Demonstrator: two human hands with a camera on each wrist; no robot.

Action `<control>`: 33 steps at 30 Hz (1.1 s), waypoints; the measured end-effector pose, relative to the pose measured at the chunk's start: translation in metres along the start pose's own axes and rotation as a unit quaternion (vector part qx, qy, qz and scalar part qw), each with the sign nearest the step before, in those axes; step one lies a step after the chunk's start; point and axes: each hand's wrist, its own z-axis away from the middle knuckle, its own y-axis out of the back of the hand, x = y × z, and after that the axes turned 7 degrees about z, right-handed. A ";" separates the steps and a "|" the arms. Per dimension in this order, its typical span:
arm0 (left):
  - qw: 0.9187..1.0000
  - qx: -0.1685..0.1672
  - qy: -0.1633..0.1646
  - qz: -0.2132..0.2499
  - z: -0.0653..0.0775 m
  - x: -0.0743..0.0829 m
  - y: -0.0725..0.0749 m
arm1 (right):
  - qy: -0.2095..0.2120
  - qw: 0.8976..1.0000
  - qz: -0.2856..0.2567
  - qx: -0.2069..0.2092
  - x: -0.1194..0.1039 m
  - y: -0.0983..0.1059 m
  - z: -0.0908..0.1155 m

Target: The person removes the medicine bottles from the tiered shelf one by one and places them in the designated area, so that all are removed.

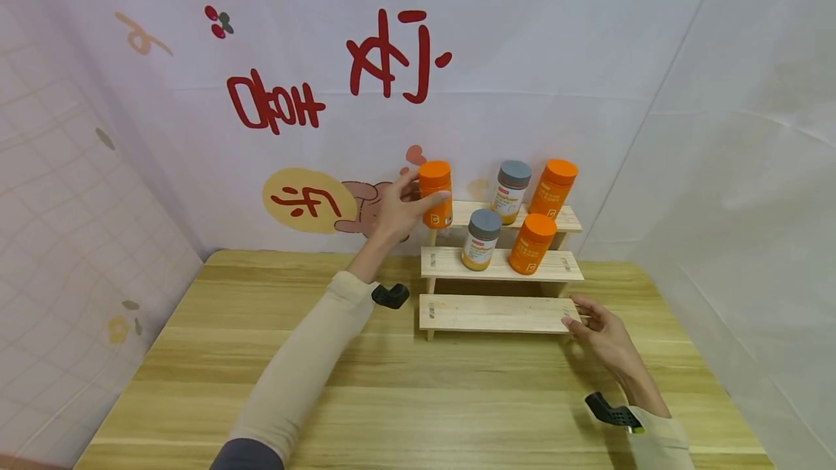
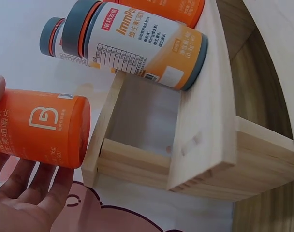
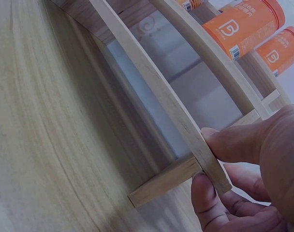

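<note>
My left hand [image 1: 400, 210] grips an orange supplement bottle [image 1: 435, 194] by its sides, at the left end of the top step of a three-step wooden rack [image 1: 499, 312]. In the left wrist view the bottle's base [image 2: 81, 130] is close to the top board's edge; whether it touches is unclear. My right hand [image 1: 604, 336] pinches the right end of the lowest board [image 3: 161, 92] between thumb and fingers. On the top step stand a grey-capped bottle [image 1: 509, 194] and an orange bottle [image 1: 554, 188]. Another grey-capped bottle [image 1: 481, 239] and orange bottle [image 1: 533, 244] stand on the middle step.
The rack stands toward the back of a wood-grain table [image 1: 418, 397]. Right behind it hangs a white cloth backdrop [image 1: 522, 56] with red characters and drawings. Cloth walls also border the table at left and right.
</note>
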 end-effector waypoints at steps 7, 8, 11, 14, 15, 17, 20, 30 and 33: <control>1.000 0.017 0.002 0.011 0.010 -0.003 0.011 | -0.002 1.000 0.018 0.005 0.001 0.001 0.000; 1.000 0.022 0.002 0.010 0.011 -0.003 0.013 | -0.002 1.000 0.016 0.004 0.001 0.001 0.000; 0.999 0.033 0.001 0.009 0.015 -0.004 0.018 | -0.002 1.000 0.008 0.005 0.001 0.000 0.000; 0.999 0.036 -0.004 0.013 0.019 -0.005 0.024 | -0.003 1.000 0.008 0.006 0.000 -0.001 0.000; 0.999 0.034 -0.005 0.017 0.020 -0.005 0.025 | -0.003 1.000 0.009 0.007 0.000 -0.001 0.000; 0.999 0.034 -0.005 0.021 0.022 -0.006 0.029 | -0.003 1.000 0.009 0.007 -0.001 0.000 0.000; 0.999 0.033 -0.002 0.031 0.025 -0.008 0.034 | -0.002 1.000 0.009 0.006 0.000 0.000 0.000; 0.998 0.056 0.020 0.024 0.034 -0.021 0.052 | -0.008 1.000 0.019 0.008 -0.001 0.000 -0.001; 0.998 0.061 0.018 0.014 0.037 -0.027 0.056 | -0.007 1.000 0.015 0.007 0.000 0.000 -0.001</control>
